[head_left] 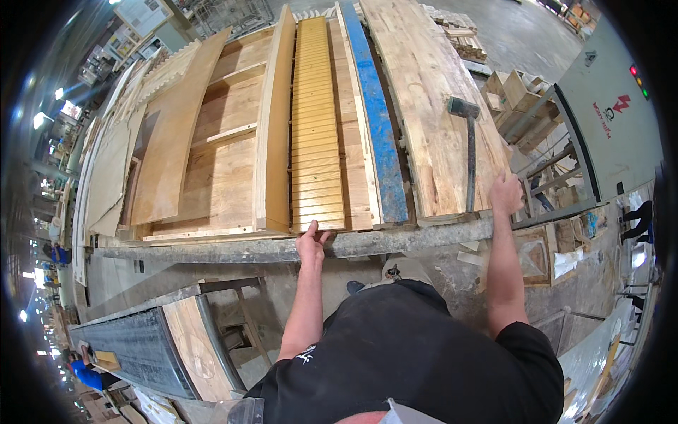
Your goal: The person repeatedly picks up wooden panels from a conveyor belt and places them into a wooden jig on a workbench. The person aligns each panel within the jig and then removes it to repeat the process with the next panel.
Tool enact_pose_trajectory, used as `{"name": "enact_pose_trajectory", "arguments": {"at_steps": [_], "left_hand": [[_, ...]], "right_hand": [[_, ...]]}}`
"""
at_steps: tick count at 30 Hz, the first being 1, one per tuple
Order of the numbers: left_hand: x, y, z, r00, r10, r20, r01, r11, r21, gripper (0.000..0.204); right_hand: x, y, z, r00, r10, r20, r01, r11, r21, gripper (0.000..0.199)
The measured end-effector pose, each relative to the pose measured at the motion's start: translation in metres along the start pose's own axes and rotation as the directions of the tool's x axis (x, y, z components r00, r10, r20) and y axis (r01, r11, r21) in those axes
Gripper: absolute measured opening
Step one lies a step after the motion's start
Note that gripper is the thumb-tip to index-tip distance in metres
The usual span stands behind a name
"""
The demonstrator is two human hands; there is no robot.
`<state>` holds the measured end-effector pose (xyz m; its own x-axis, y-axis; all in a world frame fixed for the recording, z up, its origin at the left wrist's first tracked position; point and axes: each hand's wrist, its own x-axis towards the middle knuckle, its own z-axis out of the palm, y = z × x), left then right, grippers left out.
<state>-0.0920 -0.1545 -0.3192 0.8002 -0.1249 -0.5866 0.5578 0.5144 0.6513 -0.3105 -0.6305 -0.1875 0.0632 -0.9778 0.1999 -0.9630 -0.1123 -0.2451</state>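
Observation:
A long yellow panel (316,127) with close cross grooves lies lengthwise between wooden frame parts. At its near end is my left hand (311,245), closed on the edge with thumb and fingers. My right hand (506,194) is closed around the near right corner of a broad light wooden panel (431,92). On that panel rests a mallet (470,155) with a dark head, its handle pointing toward me; neither hand touches it. A scuffed blue beam (374,106) runs between the two panels. The undersides of both grips are hidden.
Left of the yellow panel stands a wooden frame (261,134) with crosspieces and a loose brown sheet (173,141). A grey electrical cabinet (613,106) rises at right. Behind me on the left is a dark conveyor belt (138,353), with a person in blue (87,374) beside it.

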Motion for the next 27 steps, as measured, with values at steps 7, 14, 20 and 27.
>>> {"name": "enact_pose_trajectory", "arguments": {"at_steps": [7, 14, 20, 27], "left_hand": [[-0.004, 0.003, 0.0, 1.0, 0.019, 0.025, -0.019, 1.0, 0.013, 0.025], [-0.01, 0.006, 0.004, 0.999, 0.035, -0.017, -0.035, 0.999, 0.037, 0.025], [-0.01, 0.005, 0.004, 0.999, 0.043, -0.015, -0.043, 0.998, 0.041, 0.027], [-0.007, 0.003, 0.002, 0.998, 0.053, -0.022, -0.052, 0.998, 0.041, 0.034]], "right_hand": [[-0.001, 0.006, -0.007, 0.995, -0.096, 0.01, 0.096, 0.995, 0.002, 0.049], [0.0, 0.007, -0.006, 0.993, -0.114, 0.015, 0.114, 0.993, -0.006, 0.05], [0.003, 0.012, 0.0, 0.992, -0.129, -0.007, 0.129, 0.991, -0.036, 0.051], [0.001, 0.01, -0.002, 0.994, -0.107, 0.011, 0.108, 0.994, -0.019, 0.051]]}}
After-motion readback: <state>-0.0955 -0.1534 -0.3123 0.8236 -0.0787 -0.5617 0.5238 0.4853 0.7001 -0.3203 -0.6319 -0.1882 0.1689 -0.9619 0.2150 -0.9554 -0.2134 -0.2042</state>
